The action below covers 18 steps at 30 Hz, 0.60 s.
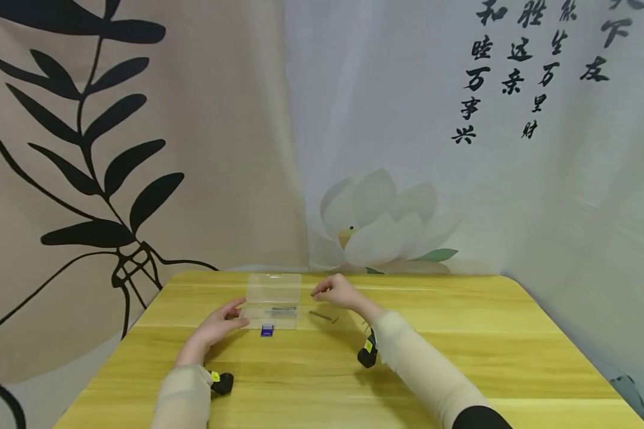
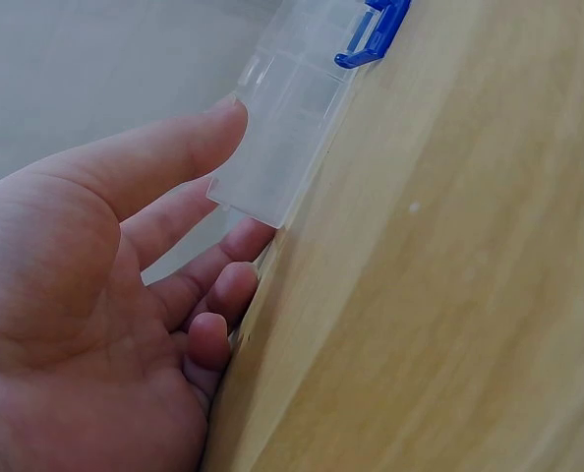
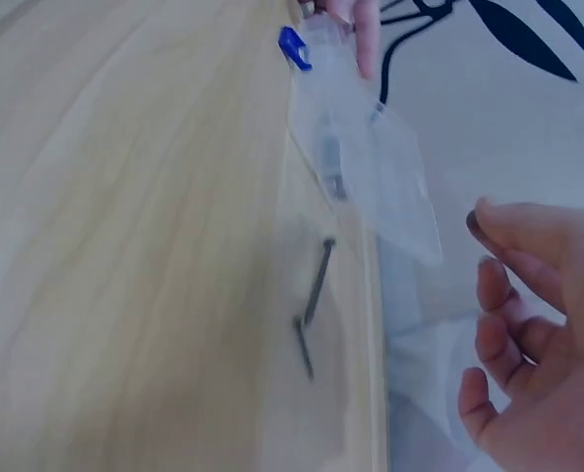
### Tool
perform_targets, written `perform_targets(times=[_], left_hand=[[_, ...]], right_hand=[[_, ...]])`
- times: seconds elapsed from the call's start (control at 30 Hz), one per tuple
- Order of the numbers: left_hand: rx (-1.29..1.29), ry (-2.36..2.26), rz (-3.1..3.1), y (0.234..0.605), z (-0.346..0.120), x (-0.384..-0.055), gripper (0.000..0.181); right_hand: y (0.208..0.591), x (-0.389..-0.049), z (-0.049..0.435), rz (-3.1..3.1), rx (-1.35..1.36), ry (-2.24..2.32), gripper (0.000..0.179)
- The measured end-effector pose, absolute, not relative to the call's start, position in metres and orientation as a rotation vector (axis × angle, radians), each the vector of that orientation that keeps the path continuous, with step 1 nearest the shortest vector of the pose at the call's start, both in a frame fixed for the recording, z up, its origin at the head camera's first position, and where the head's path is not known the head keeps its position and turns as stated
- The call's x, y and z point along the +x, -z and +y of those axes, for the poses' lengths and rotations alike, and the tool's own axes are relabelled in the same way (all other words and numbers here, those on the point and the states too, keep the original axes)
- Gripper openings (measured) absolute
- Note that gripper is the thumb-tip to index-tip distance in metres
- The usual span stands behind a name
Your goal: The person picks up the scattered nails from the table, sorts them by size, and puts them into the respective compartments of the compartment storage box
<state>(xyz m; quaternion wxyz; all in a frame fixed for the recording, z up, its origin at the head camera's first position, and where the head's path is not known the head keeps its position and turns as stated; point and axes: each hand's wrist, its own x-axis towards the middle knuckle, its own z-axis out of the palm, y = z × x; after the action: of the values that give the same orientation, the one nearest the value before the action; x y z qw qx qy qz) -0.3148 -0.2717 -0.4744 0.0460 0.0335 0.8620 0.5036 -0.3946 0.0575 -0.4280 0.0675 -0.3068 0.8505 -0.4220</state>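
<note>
A clear plastic box (image 1: 251, 314) with a raised lid (image 1: 273, 288) and a blue latch (image 1: 267, 330) stands near the table's far edge. Several dark slim pieces (image 1: 283, 308) lie inside it. My left hand (image 1: 219, 326) holds the box's left end, thumb at the front and fingers behind, as the left wrist view shows. Right of the box, my right hand (image 3: 538, 315) is raised above the table, pinching a small dark piece (image 3: 473, 225) between thumb and forefinger; its kind is mostly hidden. Below it lie a long dark screw (image 3: 319, 282) and a shorter one (image 3: 304, 349).
The yellow wooden table (image 1: 300, 381) ends just behind the box. More small slim pieces (image 1: 365, 325) lie beside the right forearm, partly hidden by it. A printed curtain (image 1: 236, 149) hangs behind the table. A black camera (image 1: 367, 351) is strapped to the right wrist.
</note>
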Motion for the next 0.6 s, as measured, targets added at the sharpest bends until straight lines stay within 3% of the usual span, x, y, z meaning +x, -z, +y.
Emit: perform_targets(times=[0.6], left_hand=[[0.085, -1.556, 2.605, 0.471, -0.269, -0.313, 0.07]], right_hand=[[0.451, -0.381, 0.109, 2.49, -0.75, 1.47, 0.022]])
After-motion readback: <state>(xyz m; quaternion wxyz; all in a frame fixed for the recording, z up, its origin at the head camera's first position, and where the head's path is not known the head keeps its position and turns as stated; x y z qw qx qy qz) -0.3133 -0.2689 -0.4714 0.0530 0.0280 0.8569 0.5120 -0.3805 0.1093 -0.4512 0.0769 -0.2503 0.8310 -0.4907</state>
